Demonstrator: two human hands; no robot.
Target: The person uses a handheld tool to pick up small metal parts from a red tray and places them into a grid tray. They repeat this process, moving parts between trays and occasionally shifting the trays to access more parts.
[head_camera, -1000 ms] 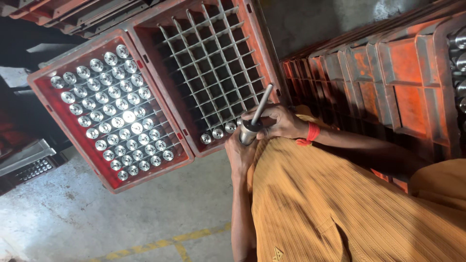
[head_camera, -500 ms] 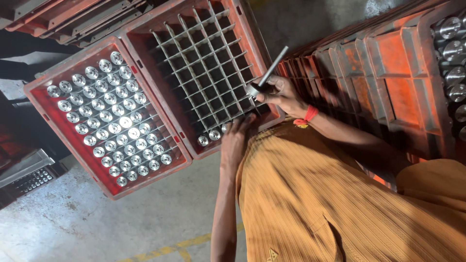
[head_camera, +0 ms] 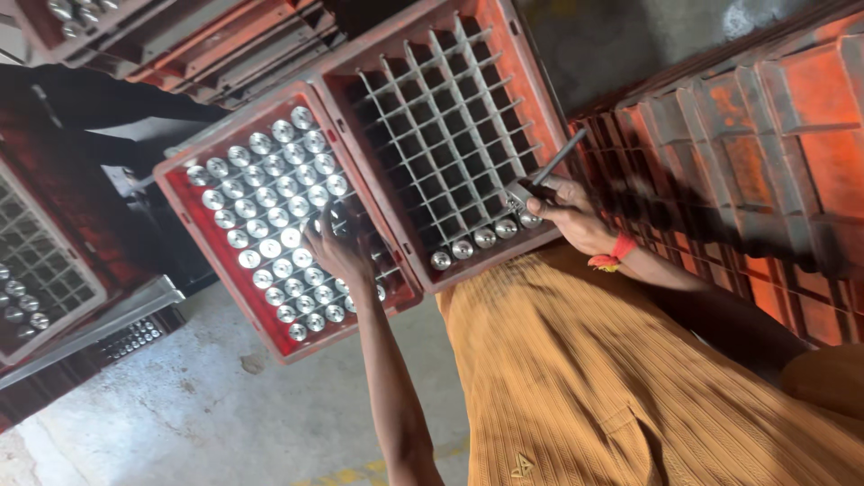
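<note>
A red crate (head_camera: pixel 229 270) holds silver cylinders (head_camera: pixel 270 225), and at four o'clock lies orange ribbed cloth (head_camera: pixel 612 378) beside a red wristband (head_camera: pixel 616 254).

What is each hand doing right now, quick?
Left hand: fingers spread, reaching over the metal cylinders in the full red crate; whether it grips one cannot be told.
Right hand: closed around a metal rod.
</note>
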